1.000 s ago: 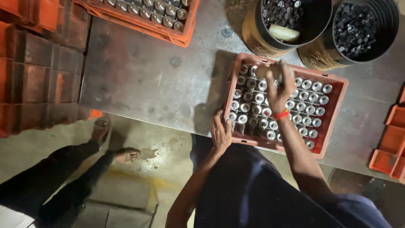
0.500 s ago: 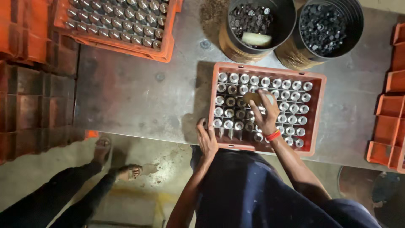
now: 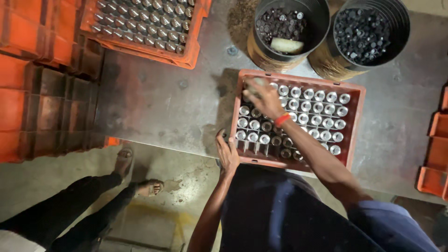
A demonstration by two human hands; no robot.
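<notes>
crate: orange plastic crate (image 3: 357, 122) with a grid of cells, sitting on the grey metal table (image 3: 163, 100) right at the near edge; most cells hold small silvery metal cylinders (image 3: 319, 95) standing upright, open ends up
handling guess: each cylinder looks stiff, smooth and probably a bit slick, so I'd pinch one by the rim and lift straight up out of its cell; the full crate is likely pretty heavy, so it's a both-hands-on-the-walls job, not a one-corner lift
right hand: right hand (image 3: 263, 98) reaches over the far-left corner of the crate, fingers curled down among the cylinders; it's blurry and I honestly can't tell if it's got one pinched or not; orange band on the wrist
left hand: left hand (image 3: 227, 153) rests on the near-left corner of the crate at the table edge, fingers bent loosely against the wall; looks like steadying, not carrying anything
behind the crate: two black round buckets, the left bucket (image 3: 287, 28) with dark small parts plus a pale flat piece on top, the right bucket (image 3: 368, 32) heaped with dark parts
further out: second orange crate (image 3: 144, 28) of similar cylinders at the far left of the table; stacked empty crates (image 3: 42, 84) beside it; someone else's legs in dark trousers and sandals (image 3: 123, 161) on the floor
</notes>
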